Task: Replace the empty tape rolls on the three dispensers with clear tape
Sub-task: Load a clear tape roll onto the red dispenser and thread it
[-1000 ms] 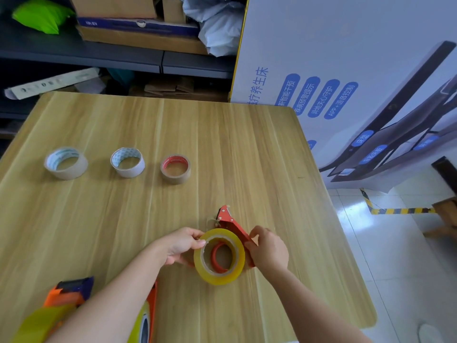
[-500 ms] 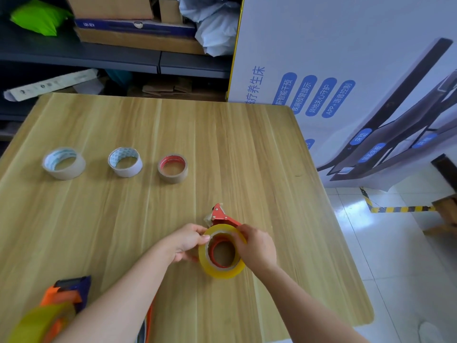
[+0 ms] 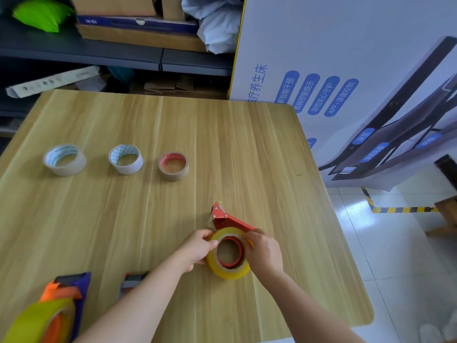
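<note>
At the near left corner an orange and blue dispenser already carries a yellowish roll. Just right of it a second dispenser is mostly hidden behind your forearm, so I cannot tell whether it is loaded. Your left hand pinches the left rim of the clear tape roll. The roll sits around the red hub of the red dispenser, which lies on its side towards the front right of the worktop. Your right hand has its fingers curled over the roll's right rim. You seem to be seating the roll. Press both rims down evenly so it goes flush on the hub instead of cocking to one side. Check that the tape will unwind sticky side towards the roller before you thread it, and mind the cutter end, which points away from you

The worktop is pale wood grain. Three empty rolls stand in a row on its far left, well apart from your hands. Behind runs a dark shelf with a green bag and cardboard boxes, then a big printed board on the right, and beside it a white tiled floor crossed by striped tape
</note>
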A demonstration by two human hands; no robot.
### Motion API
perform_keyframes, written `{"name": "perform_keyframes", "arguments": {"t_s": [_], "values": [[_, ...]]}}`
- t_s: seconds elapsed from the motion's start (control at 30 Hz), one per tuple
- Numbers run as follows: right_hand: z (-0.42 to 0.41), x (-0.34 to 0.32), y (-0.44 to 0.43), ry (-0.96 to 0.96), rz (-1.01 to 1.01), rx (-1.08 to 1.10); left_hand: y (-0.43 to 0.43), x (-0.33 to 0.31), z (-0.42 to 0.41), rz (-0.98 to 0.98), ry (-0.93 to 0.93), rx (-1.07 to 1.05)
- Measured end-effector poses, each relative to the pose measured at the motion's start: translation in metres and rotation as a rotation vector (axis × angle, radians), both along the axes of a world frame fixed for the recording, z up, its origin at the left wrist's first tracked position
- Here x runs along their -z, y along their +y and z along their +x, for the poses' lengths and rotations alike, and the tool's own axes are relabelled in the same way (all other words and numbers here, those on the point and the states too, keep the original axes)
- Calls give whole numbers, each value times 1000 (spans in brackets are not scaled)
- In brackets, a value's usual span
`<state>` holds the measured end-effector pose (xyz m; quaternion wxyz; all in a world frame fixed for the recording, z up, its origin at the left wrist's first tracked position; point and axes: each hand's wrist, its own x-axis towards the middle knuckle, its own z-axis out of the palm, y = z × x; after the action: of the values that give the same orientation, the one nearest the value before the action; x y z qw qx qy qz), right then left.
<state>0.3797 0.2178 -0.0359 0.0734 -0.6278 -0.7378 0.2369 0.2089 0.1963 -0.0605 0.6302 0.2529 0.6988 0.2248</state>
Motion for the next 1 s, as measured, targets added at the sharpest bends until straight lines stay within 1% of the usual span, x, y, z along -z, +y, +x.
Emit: {"name": "perform_keyframes", "arguments": {"t_s": [0.1,0.2,0.23,0.27,0.33,0.37,0.43,0.47,0.5,0.53,0.63,0.73,0.77,0.8,0.87,0.9,1.0], "values": [[-2,3,0,-37,13,-109,-2,8,4,30,178,22],[-6,7,-6,-60,139,-258,-3,11,7,71,286,23],[-8,8,-9,-67,186,-314,-4,13,7,78,289,19],[-9,10,-13,-73,193,-366,-4,13,7,76,280,11],[-15,10,-19,-127,76,-458,-5,16,4,45,249,-17],[-17,9,-21,-206,2,-505,-6,17,2,23,226,-34],[-22,10,-24,-379,-56,-572,-6,18,-2,-4,173,-58],[-26,9,-25,-419,-74,-587,-6,18,-3,-9,148,-69],[-29,8,-25,-418,-79,-581,-6,15,-4,-13,117,-87],[-32,7,-24,-373,-82,-558,-7,13,-5,-14,77,-114],[-36,-2,-15,-116,-146,-463,-8,-2,-11,-45,-60,-207],[-38,-26,-2,249,-369,-252,-7,-26,-21,-112,-334,-302],[-38,-34,1,372,-446,-181,-7,-35,-23,-98,-411,-337],[-39,-41,2,477,-518,-124,-5,-43,-26,-67,-449,-373],[-40,-45,3,649,-604,-39,-4,-59,-27,1,-450,-423],[-43,-47,4,709,-609,7,-4,-66,-27,40,-438,-435],[-56,-55,5,796,-593,161,-7,-83,-23,179,-358,-405]]}}
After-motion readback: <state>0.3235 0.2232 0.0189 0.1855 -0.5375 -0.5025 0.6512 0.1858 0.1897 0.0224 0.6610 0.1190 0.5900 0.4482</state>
